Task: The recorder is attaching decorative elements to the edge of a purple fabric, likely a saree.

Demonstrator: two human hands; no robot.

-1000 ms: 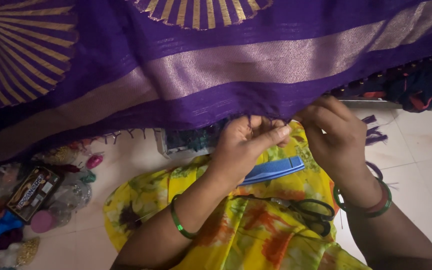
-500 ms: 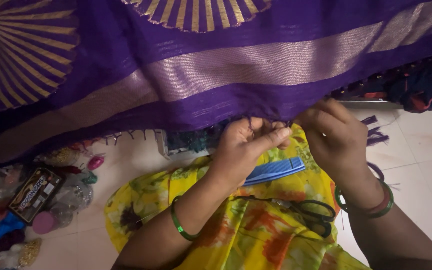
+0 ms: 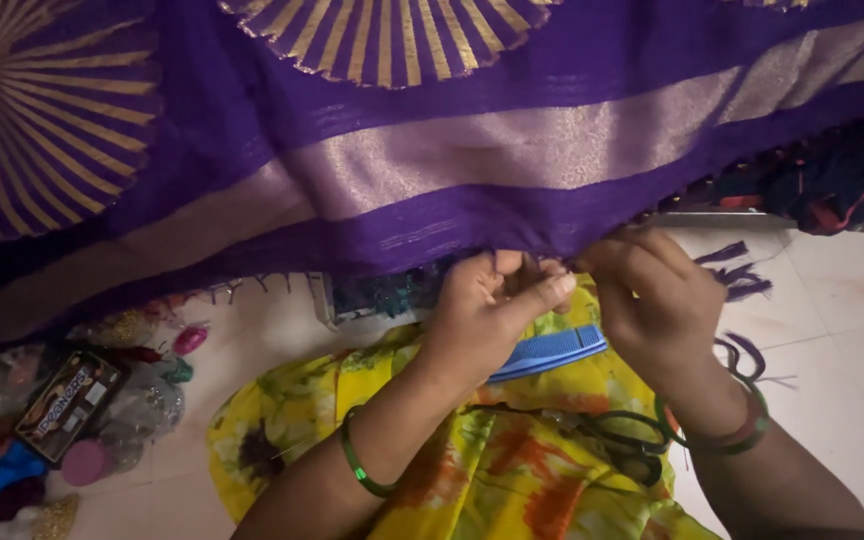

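A purple cloth with gold sunburst patterns and a pale woven band hangs across the top of the view. My left hand pinches its lower fringed edge between thumb and fingers. My right hand grips the same edge just to the right, fingers curled, almost touching the left hand. A green bangle sits on each wrist. Below the hands a blue comb and black-handled scissors lie on yellow patterned fabric over my lap.
Loose purple threads lie on the white tiled floor at right. At lower left is a heap of bags, thread spools and a small dark box. Dark mixed cloth is piled at the right under the purple cloth.
Both hands stay at the cloth's edge; the fingers have shifted slightly and the view has drifted a little.
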